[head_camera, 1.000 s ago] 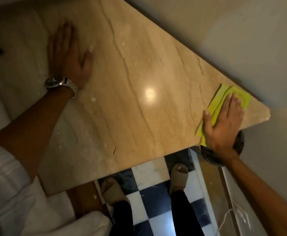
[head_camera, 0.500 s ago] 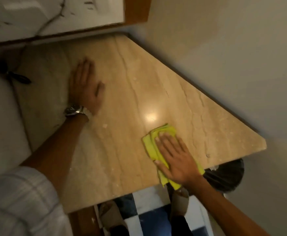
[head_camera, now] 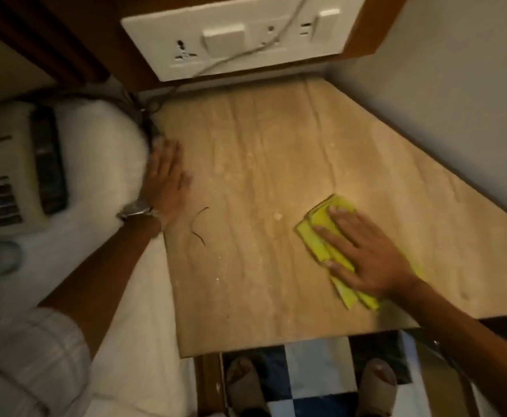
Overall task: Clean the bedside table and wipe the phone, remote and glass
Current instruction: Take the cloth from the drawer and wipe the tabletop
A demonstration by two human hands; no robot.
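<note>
Bedside table [head_camera: 261, 206]: beige stone top, polished, long parallel veins running front to back, a few pale specks and crumbs scattered on it. Shape is a rough trapezoid, right edge against the wall [head_camera: 456, 85], left edge flush with the white bedding [head_camera: 104, 182].

Right hand [head_camera: 369, 260]: flat, palm down, fingers spread, pressing a folded yellow cloth [head_camera: 324, 245] onto the right-front part of the top. Not gripping, just weight on it. The cloth looks soft, layered in several folds, and its edges stick out past the fingertips and the heel of the hand.

Left hand [head_camera: 166, 182]: flat and open at the table's left edge, where stone meets bedding. Holds nothing. Metal-band wristwatch [head_camera: 134, 209] on the wrist, striped light sleeve [head_camera: 26, 356] rolled above the forearm. Hands well apart.

A thin dark curved strand [head_camera: 199, 225] lies on the stone near the left wrist; can't tell what it is.

Phone [head_camera: 14, 176]: cream plastic desk set, dark handset and keypad, sits on the bedding left of the table; blurred.

Back: glossy white switch/socket plate [head_camera: 237, 37] on a brown wood panel, cable [head_camera: 246, 51] running across it down to the rear-left corner.

Below the front edge: checkered dark-and-white floor tiles [head_camera: 315, 374], two feet in beige slippers [head_camera: 246, 386].
</note>
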